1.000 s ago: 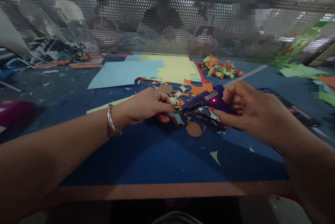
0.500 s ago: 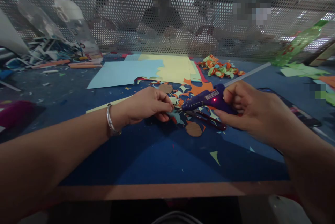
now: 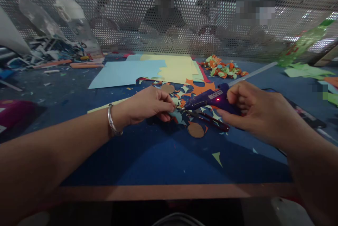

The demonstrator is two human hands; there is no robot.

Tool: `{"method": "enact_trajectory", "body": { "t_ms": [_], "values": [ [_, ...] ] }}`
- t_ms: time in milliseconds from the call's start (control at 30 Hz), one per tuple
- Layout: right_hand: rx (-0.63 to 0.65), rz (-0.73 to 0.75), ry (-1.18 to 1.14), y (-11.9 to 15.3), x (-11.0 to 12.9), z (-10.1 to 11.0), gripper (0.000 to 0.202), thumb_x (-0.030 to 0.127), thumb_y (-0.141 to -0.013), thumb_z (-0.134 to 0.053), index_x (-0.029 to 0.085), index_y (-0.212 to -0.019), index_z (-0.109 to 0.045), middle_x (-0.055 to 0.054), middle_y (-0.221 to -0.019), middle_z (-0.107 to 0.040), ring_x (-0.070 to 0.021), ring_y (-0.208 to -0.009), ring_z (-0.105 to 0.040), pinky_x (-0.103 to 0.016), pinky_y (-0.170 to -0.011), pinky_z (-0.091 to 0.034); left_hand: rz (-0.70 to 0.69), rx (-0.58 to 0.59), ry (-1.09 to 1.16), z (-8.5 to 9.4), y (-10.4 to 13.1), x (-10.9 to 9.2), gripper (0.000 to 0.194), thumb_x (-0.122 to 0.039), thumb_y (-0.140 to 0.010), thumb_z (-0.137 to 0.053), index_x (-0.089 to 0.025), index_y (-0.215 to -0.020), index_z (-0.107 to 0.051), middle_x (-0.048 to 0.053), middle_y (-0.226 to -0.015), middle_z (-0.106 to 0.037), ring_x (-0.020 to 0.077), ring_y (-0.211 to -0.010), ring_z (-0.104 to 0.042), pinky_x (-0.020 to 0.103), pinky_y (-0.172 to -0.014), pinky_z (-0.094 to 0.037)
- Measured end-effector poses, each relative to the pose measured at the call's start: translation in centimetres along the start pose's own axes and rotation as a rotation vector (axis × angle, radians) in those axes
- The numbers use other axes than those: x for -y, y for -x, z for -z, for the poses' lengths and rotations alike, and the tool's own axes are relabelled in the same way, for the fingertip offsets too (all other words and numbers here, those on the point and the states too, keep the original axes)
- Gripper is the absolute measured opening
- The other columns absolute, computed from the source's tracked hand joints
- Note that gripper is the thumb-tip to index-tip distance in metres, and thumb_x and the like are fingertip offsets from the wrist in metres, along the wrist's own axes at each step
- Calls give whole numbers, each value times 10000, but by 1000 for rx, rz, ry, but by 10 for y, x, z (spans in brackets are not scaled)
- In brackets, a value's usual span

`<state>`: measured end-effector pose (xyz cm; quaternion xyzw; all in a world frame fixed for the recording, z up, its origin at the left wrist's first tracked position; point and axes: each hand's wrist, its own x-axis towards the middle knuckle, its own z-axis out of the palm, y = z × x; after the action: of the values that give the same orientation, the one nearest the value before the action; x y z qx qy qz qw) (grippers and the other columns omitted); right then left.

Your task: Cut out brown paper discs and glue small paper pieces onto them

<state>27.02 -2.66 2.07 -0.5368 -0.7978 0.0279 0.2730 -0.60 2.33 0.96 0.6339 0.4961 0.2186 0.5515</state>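
Note:
My right hand (image 3: 250,108) is wrapped round a dark blue hot glue gun (image 3: 208,98), whose red light is lit. A long pale glue stick (image 3: 255,73) sticks out of its back end. Between thumb and fingers, my left hand (image 3: 155,104) pinches a small light blue piece of paper (image 3: 176,116); the fingers hide part of it. The gun's nozzle points left, right at this paper, and I cannot tell whether they touch. Scissors (image 3: 211,120) with dark red handles lie below the gun. A round brown cardboard disc (image 3: 195,130) is just in front of them.
Paper scraps (image 3: 182,94) litter the middle. Behind lie light blue (image 3: 126,73) and yellow sheets (image 3: 176,67) and a pile of small curled paper pieces (image 3: 224,67). A phone (image 3: 298,108) lies at right. Bottles (image 3: 81,29) stand before a perforated metal screen (image 3: 118,18), with people beyond.
The glue gun and my right hand have shifted very slightly, the gun's nozzle still close to the paper. My left hand keeps its pinch almost unmoved.

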Motion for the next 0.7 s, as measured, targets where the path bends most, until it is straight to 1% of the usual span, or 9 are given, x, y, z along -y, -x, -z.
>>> {"method": "enact_trajectory", "body": {
  "t_ms": [67,167,333,467,600,667,700],
  "values": [
    [-14,-12,-1,-1,-1,-1,323,397,-767,-750,251,-794,-463,88,-551,-469,-85,-440,-380,-250,-440,-341,-1,-5,-2,0,1,-1,66,-189,-793,-704,-143,-750,-685,-15,-622,-705,83,-515,-635,201,-571,-521],
    [-33,-42,-26,-2,-3,-2,325,376,-748,-761,246,-796,-466,77,-599,-478,-81,-467,-401,-242,-461,-368,-3,-11,3,0,2,-3,58,-187,-799,-706,-140,-766,-694,-14,-636,-706,82,-518,-632,204,-572,-520],
    [-41,-71,-101,-4,-8,-3,346,369,-740,-774,246,-783,-454,86,-575,-414,-77,-459,-347,-238,-438,-317,-22,-28,19,2,0,0,70,-199,-797,-716,-141,-769,-689,-2,-676,-708,88,-552,-638,221,-605,-532],
    [-23,-138,-171,-7,-10,-2,368,373,-753,-775,249,-794,-430,92,-572,-393,-80,-471,-358,-245,-451,-311,-37,-25,-4,3,-1,2,91,-232,-789,-717,-148,-793,-679,-3,-691,-704,95,-566,-641,225,-616,-534],
    [-62,-170,-214,-9,-6,0,359,322,-739,-766,248,-767,-416,88,-592,-384,-82,-501,-369,-262,-473,-297,-42,9,-136,3,1,2,145,-287,-787,-707,-144,-813,-693,22,-698,-710,134,-598,-660,249,-609,-529],
    [-75,-172,-220,-10,-4,1,365,309,-736,-769,248,-763,-411,90,-606,-369,-80,-507,-354,-268,-477,-287,-98,-29,-258,6,3,0,169,-317,-805,-689,-154,-837,-717,17,-642,-687,141,-575,-636,247,-564,-484],
    [-75,-170,-229,-10,-4,1,368,305,-740,-769,248,-765,-406,89,-616,-364,-81,-514,-351,-270,-481,-287,-144,-79,-323,7,4,-2,173,-325,-812,-684,-160,-840,-727,12,-618,-673,137,-561,-615,246,-553,-458]
  ]
}}
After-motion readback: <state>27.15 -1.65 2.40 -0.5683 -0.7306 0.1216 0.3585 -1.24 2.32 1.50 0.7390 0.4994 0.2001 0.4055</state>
